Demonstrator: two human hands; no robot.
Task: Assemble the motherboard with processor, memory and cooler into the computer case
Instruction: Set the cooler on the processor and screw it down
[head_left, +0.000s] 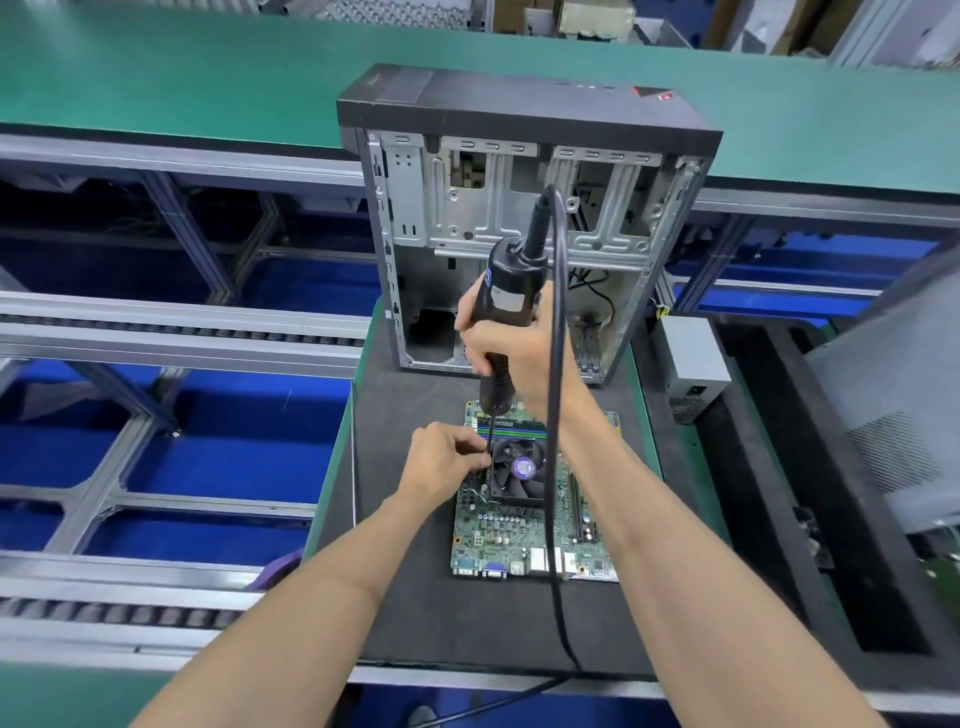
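Factory benches and conveyor rails surround a dark foam mat. Gripping the electric screwdriver upright, the right hand drives down at the cooler, while the left hand pinches the bit at the cooler's nine o'clock corner. Keep the driver plumb, seated before triggering. Underneath lies the motherboard; the computer case stands open at twelve o'clock.

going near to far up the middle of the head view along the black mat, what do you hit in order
motherboard's port edge → cooler fan with the left hand beside it → right hand gripping the electric screwdriver → open computer case → green conveyor belt
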